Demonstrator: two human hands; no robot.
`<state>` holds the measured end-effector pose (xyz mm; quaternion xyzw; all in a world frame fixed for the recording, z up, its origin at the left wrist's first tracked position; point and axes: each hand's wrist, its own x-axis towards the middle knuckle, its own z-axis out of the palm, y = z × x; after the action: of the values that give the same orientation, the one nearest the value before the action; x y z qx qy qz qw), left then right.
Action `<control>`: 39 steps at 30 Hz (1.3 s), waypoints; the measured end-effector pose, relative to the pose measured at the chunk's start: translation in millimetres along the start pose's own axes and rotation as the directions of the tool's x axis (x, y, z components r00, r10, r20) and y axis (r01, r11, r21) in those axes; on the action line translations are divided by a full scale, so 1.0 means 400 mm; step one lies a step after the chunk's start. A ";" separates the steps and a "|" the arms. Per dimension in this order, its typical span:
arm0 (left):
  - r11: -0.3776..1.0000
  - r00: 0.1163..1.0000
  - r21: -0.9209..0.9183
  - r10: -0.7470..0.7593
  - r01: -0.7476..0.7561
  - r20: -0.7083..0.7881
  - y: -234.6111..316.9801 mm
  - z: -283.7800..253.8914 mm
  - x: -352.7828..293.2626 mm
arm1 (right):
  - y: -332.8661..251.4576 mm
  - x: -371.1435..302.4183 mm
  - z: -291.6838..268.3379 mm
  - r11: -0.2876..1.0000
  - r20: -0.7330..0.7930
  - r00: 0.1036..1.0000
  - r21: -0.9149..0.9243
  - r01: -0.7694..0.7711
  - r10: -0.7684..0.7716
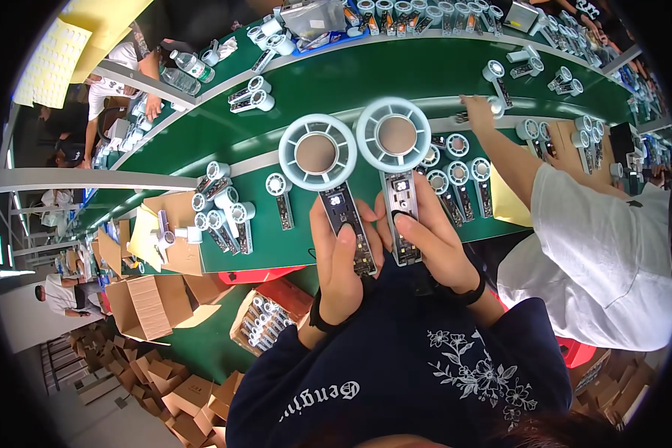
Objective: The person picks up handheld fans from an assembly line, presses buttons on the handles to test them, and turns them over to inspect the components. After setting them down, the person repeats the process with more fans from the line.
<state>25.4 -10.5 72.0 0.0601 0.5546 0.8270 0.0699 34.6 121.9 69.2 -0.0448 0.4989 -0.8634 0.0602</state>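
My left hand (338, 280) is closed around the handle of a pale blue handheld fan (317, 152), its thumb pressed on the open face of the handle. A matching handheld fan (394, 134) is held the same way in my right hand (442, 250). Both stand side by side with their round heads up and away from me. The handle fronts are uncovered, showing circuit boards and small lit displays. One more fan (278, 196) lies on the green table just left of them. Right of my hands lies a group of similar fans (460, 179).
Several fans (220, 213) are clustered on the table's left. A co-worker's arm (500, 145) reaches in from the right near a yellow sheet (509, 201). Beyond runs a green bench (328, 71) with more fans. Below left are an open carton (153, 306) and a fan-filled box (269, 317).
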 end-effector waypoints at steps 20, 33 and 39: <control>1.000 0.999 -0.026 -0.011 0.012 0.035 -0.004 -0.014 0.008 | 0.000 0.009 -0.003 1.000 -0.009 1.000 -0.015 0.021 -0.021; 0.995 0.993 -0.048 -0.083 0.088 0.087 -0.001 -0.023 0.005 | 0.007 -0.002 -0.008 1.000 0.000 1.000 -0.025 0.017 -0.017; 0.995 0.993 -0.069 -0.069 0.075 0.092 -0.006 -0.024 0.005 | 0.005 -0.004 -0.007 0.999 -0.012 1.000 -0.041 0.021 -0.022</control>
<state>21.9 -18.0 66.4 0.0746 0.5222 0.8400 0.1268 35.8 123.5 65.8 -0.0461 0.5163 -0.8539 0.0471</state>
